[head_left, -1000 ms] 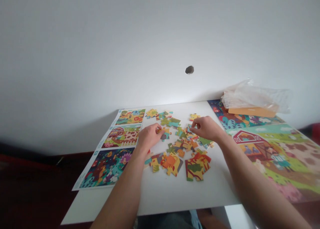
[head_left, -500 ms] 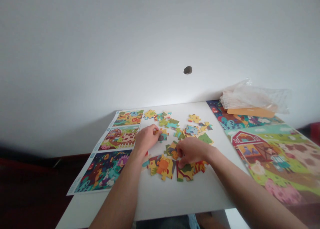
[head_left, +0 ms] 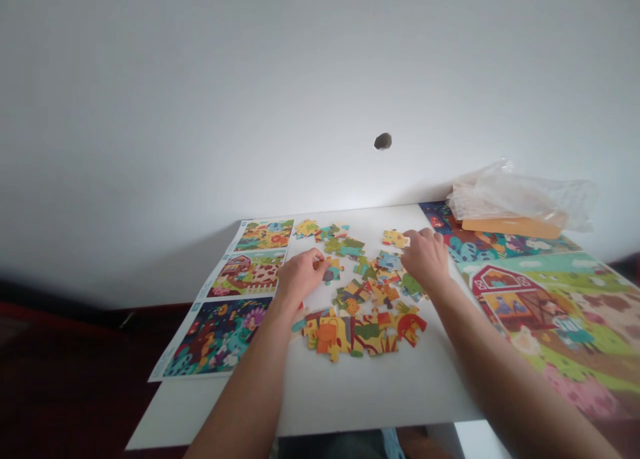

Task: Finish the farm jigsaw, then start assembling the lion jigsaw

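The near row of puzzle pieces (head_left: pixel 327 333), with an orange square in it, is laid flat on the white table (head_left: pixel 360 395); whether all its pieces are interlocked cannot be told. The left hand (head_left: pixel 301 275) is held beyond the left end of the row, its thumb and fingertips drawn in just beside a multicoloured piece (head_left: pixel 334 271); whether anything is pinched there cannot be made out. The right hand (head_left: pixel 427 257) is placed beyond the row's right end, curled downward beside a yellow piece (head_left: pixel 395 239); its fingertips are hidden, so its grip cannot be told. Loose pieces (head_left: pixel 383 293) are scattered beyond the row. To the row's left, a sheet of three printed pictures (head_left: pixel 247 272) is seen; to its right, a farm poster (head_left: pixel 565 325) is spread, and beyond that row, far right, a clear plastic bag (head_left: pixel 523 192) is set over an orange card (head_left: pixel 510 228)
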Motion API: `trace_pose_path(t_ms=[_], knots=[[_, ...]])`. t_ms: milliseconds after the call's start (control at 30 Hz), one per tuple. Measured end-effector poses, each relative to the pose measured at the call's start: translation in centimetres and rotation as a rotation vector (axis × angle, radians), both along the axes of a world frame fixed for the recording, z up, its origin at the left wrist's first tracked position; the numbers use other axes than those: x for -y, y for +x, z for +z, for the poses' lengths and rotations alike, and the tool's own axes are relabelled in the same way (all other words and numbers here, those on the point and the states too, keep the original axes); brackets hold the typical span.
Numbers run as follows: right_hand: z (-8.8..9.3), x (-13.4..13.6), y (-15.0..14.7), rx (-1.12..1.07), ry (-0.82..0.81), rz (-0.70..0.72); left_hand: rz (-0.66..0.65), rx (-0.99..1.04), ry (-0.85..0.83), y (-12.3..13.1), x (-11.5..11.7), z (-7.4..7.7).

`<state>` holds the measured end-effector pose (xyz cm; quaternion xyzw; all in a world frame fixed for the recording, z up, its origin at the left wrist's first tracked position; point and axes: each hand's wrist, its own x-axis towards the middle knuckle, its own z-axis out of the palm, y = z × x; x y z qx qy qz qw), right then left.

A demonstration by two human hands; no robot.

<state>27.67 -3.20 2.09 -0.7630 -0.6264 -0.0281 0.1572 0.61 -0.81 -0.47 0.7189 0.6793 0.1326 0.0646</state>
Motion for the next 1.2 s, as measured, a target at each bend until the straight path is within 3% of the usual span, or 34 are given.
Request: trace_pose_path(t_ms=[100,200,567,633,800,867,1200], knots=[[-0.9,-0.3,0.9,0.023,-0.134,-0.08,0.0,0.008,0.002,0.0,0.1,0.0],[-1.4,-0.4,0.8,0.011,-0.2,-0.036,0.004,0.008,0.005,0.0,0.1,0.1],[-1.3,-0.7,-0.3,-0.033,-0.137,-0.045,0.009,-0.015,0.009,-0.2,0.1,-0.1],[-1.5,-0.9,-0.6,-0.068,-0.071,0.033,-0.028,0.021,0.031,-0.1,0.1,-0.1],[-2.0,-0.8,-2.0,-0.102,0.006,0.457,-0.38,0.098,0.175,0.3,0.2,-0.6],[-2.3,-0.7,-2.6,-0.087,-0.013,0.553,-0.453,0.088,0.161,0.4,0.2,-0.9],[-2.9,-1.6,-2.3,-0.142,-0.015,0.504,-0.452,0.074,0.103,0.3,0.3,-1.3]])
